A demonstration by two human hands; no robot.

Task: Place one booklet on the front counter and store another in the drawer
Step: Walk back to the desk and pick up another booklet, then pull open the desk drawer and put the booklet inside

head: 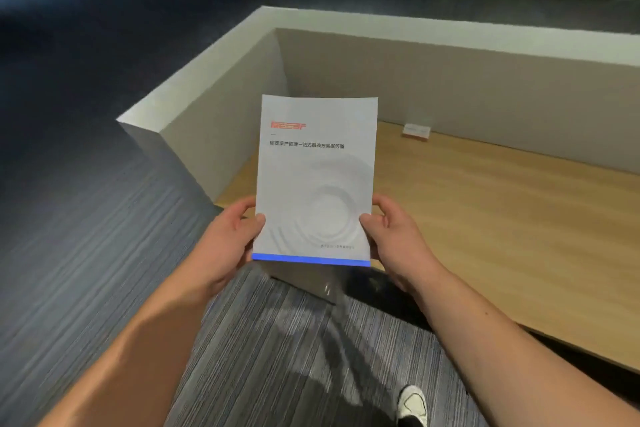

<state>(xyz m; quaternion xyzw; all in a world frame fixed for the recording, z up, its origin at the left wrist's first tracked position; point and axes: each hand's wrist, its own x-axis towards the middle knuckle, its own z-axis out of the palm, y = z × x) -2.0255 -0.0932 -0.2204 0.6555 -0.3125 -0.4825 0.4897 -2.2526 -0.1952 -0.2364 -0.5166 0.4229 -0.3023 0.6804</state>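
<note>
A white booklet [315, 180] with an orange logo, a line of grey text and a blue strip along its bottom edge is held up in front of me. My left hand [227, 239] grips its lower left edge, thumb on the cover. My right hand [391, 236] grips its lower right edge the same way. Whether a second booklet lies under the top one cannot be told. Behind the booklet is the reception desk: a wooden work surface [502, 218] enclosed by a raised white front counter ledge [381, 24]. No drawer is in view.
A small card holder [416, 131] stands on the wooden surface near the back wall. Grey striped carpet [277, 357] covers the floor under me. My white shoe [412, 404] shows at the bottom. Dark floor [69, 80] lies beyond the desk's left corner.
</note>
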